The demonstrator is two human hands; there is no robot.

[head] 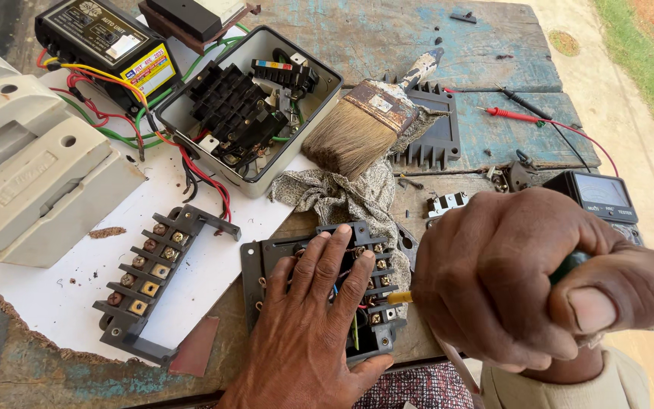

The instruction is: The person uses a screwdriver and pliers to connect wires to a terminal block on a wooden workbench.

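With the right hand [539,280] clenched on a screwdriver [402,297] and the left hand [312,318] pressing flat, fingers spread, on the terminal block [376,303], a slipping tip could jab the near fingers [357,282].

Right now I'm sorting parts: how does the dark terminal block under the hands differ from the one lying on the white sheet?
The dark terminal block under the hands is pinned by the left hand while the right hand drives a yellow-shafted screwdriver into it; the terminal block on the white sheet lies untouched. The first has coloured wires; the second shows none. Both are dark, with rows of brass screw terminals.
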